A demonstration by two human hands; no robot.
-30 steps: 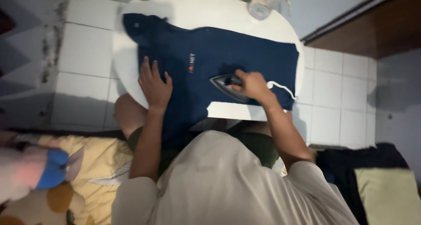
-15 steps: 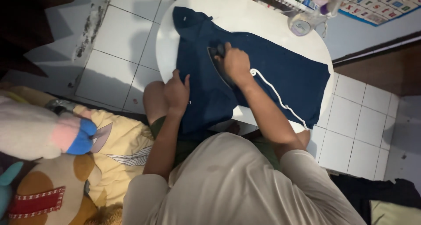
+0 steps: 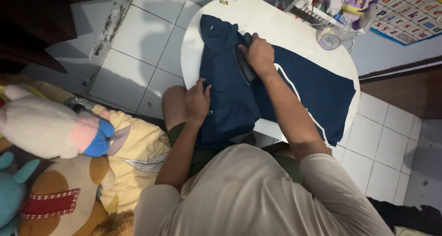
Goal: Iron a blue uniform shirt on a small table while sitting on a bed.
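Head view: a navy garment lies spread across the round white table, its near part draping over the table's near edge toward the person's lap. The right hand has its fingers wrapped tight around the handle of a dark iron, which sits on the garment toward the table's far-left edge, with a white cord trailing along the forearm. The left hand presses flat on the garment at the near-left edge, fingers extended and slightly apart; a clear cup stands at the far-right edge.
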